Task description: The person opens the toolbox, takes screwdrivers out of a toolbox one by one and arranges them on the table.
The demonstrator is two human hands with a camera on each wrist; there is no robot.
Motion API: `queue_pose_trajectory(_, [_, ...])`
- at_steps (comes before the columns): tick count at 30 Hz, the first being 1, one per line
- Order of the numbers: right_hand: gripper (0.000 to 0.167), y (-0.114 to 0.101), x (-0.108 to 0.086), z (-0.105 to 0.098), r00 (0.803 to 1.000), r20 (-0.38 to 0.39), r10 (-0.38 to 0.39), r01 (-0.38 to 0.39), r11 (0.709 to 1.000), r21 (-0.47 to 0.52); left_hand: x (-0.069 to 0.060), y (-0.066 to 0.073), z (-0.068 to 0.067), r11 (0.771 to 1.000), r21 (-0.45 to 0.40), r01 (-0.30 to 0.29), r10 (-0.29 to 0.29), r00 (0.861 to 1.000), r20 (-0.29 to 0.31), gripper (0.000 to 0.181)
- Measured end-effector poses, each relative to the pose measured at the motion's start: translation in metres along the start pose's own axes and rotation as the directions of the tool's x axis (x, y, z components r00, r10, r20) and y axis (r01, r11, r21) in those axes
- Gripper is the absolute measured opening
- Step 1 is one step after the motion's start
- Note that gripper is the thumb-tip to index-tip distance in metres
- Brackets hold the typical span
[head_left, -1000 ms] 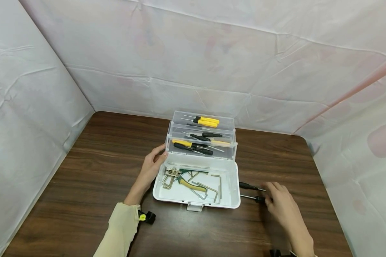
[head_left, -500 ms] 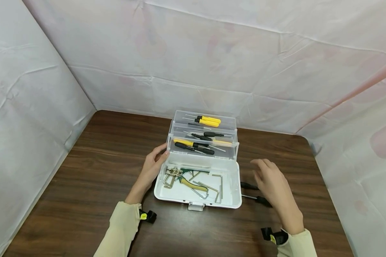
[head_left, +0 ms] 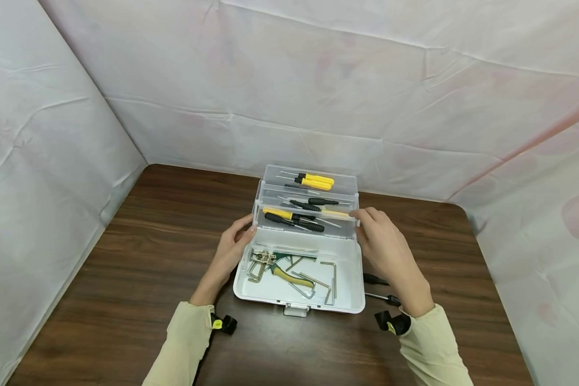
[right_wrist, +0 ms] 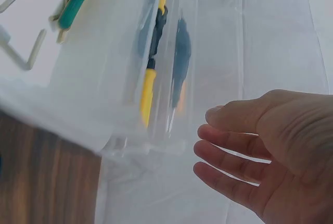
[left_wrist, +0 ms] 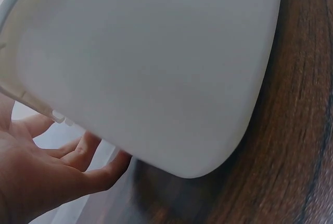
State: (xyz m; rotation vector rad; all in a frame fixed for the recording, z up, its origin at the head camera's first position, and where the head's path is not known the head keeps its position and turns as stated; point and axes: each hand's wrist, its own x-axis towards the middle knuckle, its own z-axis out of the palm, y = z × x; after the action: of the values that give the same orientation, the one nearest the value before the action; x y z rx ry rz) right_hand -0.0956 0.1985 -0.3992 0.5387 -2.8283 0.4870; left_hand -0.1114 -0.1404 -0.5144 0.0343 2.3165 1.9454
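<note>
My left grip [head_left: 229, 249] spread, right grip [head_left: 386, 245] spread | step, I judge: positioning beside trays [head_left: 346, 181] | next calls for even contact

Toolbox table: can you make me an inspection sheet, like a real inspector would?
Surface: dark brown wood-patterned table.
Job's things: open white toolbox; its clear trays hold yellow- and black-handled screwdrivers; hex keys and a plier-like tool lie in the bottom.
Clutter: two black-handled tools, partly hidden, right of the toolbox.
Hands: left hand at the toolbox's left edge; right hand beside the trays' right end, fingers holding nothing.
Cables: dark line by the left sleeve; can't tell if it's one.
Surroundings: pale, creased cloth.
</note>
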Motion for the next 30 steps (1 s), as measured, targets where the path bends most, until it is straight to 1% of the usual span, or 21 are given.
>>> queue_pose_trajectory(7, [0.034,-0.015,0.024,0.001,0.998,0.022,-0.051,0.051,0.999,0.008,0.000,0.000,0.001,1.000,-0.013,-0.005,0.004,1.000,-0.002,0.050])
queue_pose_trajectory(12, [0.033,-0.020,0.043,0.009,0.997,0.055,-0.060,0.058,0.998,0.036,0.000,0.000,0.001,1.000,-0.019,-0.002,0.002,1.000,-0.008,0.049])
queue_pose_trajectory(18, [0.034,-0.020,0.062,0.020,0.992,0.108,-0.072,0.066,0.996,0.052,-0.001,0.001,0.002,1.000,-0.018,0.013,-0.013,1.000,-0.013,0.049])
queue_pose_trajectory(22, [0.036,-0.018,0.070,0.025,0.986,0.154,-0.068,0.061,0.997,0.049,-0.001,0.002,0.003,0.999,-0.030,0.022,-0.022,1.000,-0.022,0.048])
queue_pose_trajectory(30, [0.033,-0.019,0.080,0.027,0.977,0.194,-0.085,0.084,0.996,0.013,-0.001,0.003,0.003,0.998,-0.053,0.020,-0.021,1.000,-0.023,0.048])
